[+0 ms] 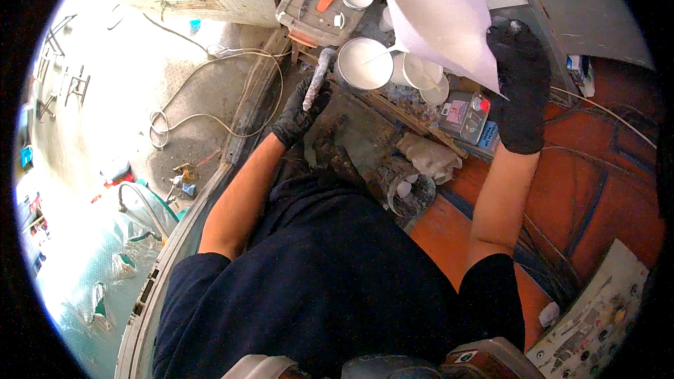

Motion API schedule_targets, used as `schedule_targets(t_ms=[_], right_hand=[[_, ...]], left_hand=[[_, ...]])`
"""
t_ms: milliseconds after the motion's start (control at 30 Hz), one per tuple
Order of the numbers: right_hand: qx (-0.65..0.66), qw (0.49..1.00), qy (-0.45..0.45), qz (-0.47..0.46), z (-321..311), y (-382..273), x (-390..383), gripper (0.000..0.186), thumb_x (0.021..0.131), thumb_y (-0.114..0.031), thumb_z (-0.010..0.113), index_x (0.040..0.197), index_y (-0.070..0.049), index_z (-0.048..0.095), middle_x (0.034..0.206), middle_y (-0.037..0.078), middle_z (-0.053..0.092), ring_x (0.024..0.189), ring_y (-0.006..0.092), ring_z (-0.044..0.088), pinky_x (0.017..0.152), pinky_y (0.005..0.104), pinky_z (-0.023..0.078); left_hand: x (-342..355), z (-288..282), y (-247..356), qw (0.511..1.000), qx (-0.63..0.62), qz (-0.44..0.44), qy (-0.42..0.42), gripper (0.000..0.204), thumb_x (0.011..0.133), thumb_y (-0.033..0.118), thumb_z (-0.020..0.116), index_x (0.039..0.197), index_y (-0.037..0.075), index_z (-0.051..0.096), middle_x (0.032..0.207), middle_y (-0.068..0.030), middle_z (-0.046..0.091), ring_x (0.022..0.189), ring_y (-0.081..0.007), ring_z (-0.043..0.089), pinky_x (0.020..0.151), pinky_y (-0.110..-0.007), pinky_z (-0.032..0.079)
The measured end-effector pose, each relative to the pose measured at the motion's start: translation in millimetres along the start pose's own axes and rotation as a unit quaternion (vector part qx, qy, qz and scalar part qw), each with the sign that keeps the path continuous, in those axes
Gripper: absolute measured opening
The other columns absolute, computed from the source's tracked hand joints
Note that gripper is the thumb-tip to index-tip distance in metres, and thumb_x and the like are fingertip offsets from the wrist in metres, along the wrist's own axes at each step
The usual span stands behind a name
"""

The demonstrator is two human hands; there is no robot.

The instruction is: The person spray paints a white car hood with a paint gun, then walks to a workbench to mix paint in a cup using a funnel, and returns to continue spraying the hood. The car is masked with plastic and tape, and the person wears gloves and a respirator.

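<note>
My left hand (pixel 300 114), in a black glove, grips a grey, paint-caked tool handle (pixel 315 77) that points up toward a round white bucket (pixel 365 63). My right hand (pixel 519 84), also in a black glove, holds up the lower edge of a large white sheet (pixel 439 10) that tilts over the bucket and hides part of what lies behind. A thin stick leans across the bucket's white contents.
A grey tray (pixel 326 0) at the back holds an orange tool and a small white cup. Smaller white cups (pixel 425 74), a boxy pack (pixel 463 114) and a clear container (pixel 407 193) sit nearby. White cables (pixel 203 91) coil on the floor at left. Orange surface (pixel 597 189) lies at right.
</note>
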State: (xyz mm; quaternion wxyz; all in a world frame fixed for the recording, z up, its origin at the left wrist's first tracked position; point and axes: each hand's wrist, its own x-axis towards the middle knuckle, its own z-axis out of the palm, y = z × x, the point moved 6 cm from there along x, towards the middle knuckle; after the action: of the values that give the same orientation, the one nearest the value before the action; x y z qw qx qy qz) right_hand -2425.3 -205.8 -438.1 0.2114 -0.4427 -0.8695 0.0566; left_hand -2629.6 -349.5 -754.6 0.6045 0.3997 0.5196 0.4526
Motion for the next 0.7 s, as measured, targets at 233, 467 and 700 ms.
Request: schedule_targets(t_ms=[233,467,700], right_hand=[[-0.114,0.989,0.032,-0.089,-25.2,-5.2,2.1,0.024,0.076,-0.005,0.062,0.098,-0.011,0.069,0.103,0.012,0.067,0.097,0.029,0.063,0.089,0.0384,0.048],[0.264,0.953,0.1,0.106,-37.3,9.6,-3.0,0.03,0.082,0.001,0.061,0.111,-0.001,0.062,0.108,0.01,0.065,0.101,0.0213,0.062,0.09,0.0332,0.051],[0.428,0.849,0.164,0.265,-49.4,-0.6,-4.7,0.031,0.082,-0.001,0.061,0.114,-0.002,0.061,0.11,0.01,0.065,0.101,0.0209,0.063,0.092,0.0343,0.05]], left_hand=[[2.3,-3.8,-20.8,0.999,-0.031,0.007,0.002,0.028,0.088,0.009,0.061,0.115,0.002,0.053,0.101,-0.0057,0.061,0.095,-0.0153,0.056,0.085,-0.029,0.047],[0.8,-1.7,-22.0,0.998,-0.05,-0.015,-0.019,0.034,0.092,0.013,0.059,0.123,0.002,0.05,0.111,-0.0056,0.058,0.102,-0.0156,0.053,0.092,-0.031,0.044],[-0.7,-0.5,-8.8,0.999,-0.026,0.021,0.011,0.03,0.087,0.009,0.062,0.114,0.002,0.052,0.1,-0.0053,0.059,0.094,-0.0157,0.056,0.085,-0.03,0.047]])
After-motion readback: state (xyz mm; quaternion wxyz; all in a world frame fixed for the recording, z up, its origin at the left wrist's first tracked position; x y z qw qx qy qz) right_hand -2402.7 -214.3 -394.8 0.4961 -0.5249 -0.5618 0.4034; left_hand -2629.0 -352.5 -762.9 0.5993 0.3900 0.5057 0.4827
